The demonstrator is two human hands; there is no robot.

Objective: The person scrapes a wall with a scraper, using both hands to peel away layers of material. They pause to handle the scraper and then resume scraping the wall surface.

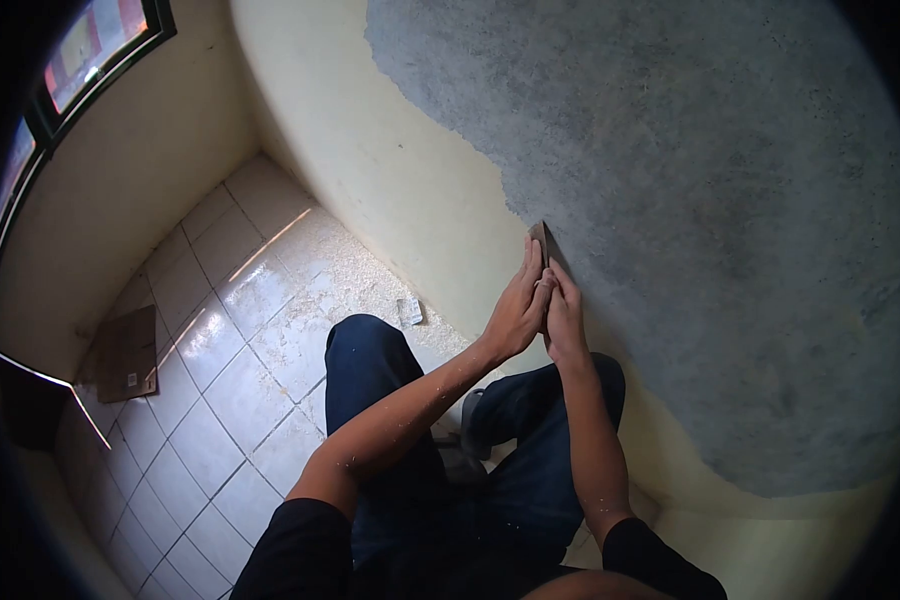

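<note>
Both hands come together on one flat scraper (540,236), whose metal blade touches the wall where cream paint (450,190) meets bare grey plaster (670,200). My left hand (517,312) is closed on the scraper from the left side, fingers pointing up along it. My right hand (564,322) wraps the handle from the right, its thumb near the left fingers. The handle is mostly hidden between the palms. White specks dot both forearms.
Paint flakes (355,265) lie on the tiled floor (232,372) along the wall's foot, near a small crumpled wrapper (410,311). A cardboard piece (127,355) is on the left. A dark-framed window (100,75) is at upper left. My bent knees are below my hands.
</note>
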